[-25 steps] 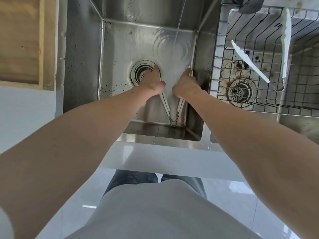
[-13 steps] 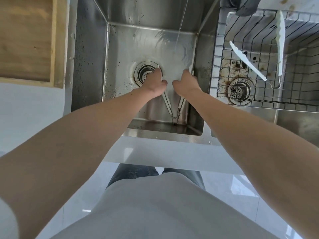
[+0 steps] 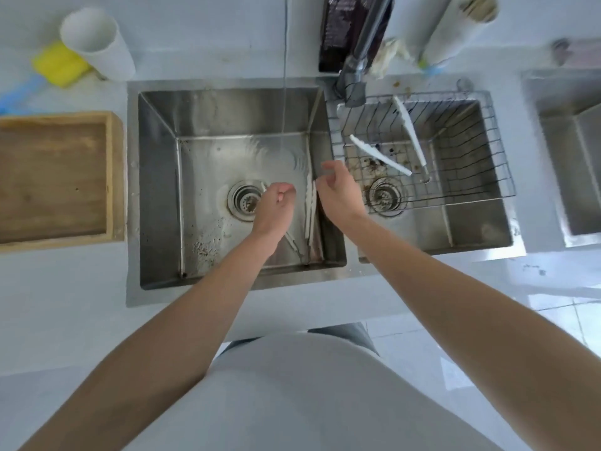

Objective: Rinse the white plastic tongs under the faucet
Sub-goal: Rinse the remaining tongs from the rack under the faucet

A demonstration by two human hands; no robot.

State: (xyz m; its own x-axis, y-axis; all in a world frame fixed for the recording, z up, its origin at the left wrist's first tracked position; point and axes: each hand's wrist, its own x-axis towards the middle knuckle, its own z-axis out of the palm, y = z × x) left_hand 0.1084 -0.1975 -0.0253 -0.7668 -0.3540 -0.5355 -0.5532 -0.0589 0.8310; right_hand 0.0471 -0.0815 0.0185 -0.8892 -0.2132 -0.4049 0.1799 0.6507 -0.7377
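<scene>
- Forearms are stretched from the near edge across the white countertop [image 3: 65, 288] and into the left sink [image 3: 159, 190].
- White plastic tongs [image 3: 309, 216] are found on the floor of that sink, spread in a V. The hinge end is set toward the near right corner, and one arm is laid along the right wall.
- The left hand [image 3: 274, 206] is lowered just right of the drain [image 3: 244, 200]. Its fingers are curled down around the other arm of the tongs. That arm's white tip is seen beside the drain, and the rest emerges beneath the wrist.
- The right hand [image 3: 336, 193] is held above the divider between the two sinks, close to the free arm but apart from it. Its fingers are loosely curled and parted from the thumb, and nothing is gripped.
- A thin water stream [image 3: 285, 92] is seen falling onto the sink floor beyond both hands, with ripples around the landing spot. Whether it reaches the tongs cannot be told.
- A wooden tray [image 3: 55, 180] is placed on the counter to the left of the sink.
- A wire basket [image 3: 487, 141] is set in the right sink [image 3: 481, 219], and a second pair of white tongs [image 3: 380, 156] is laid open inside it.
- The grey faucet [image 3: 357, 60] is mounted at the far edge between the sinks.
- A white cup [image 3: 97, 43] and a yellow sponge [image 3: 58, 66] are seen at the far left.
</scene>
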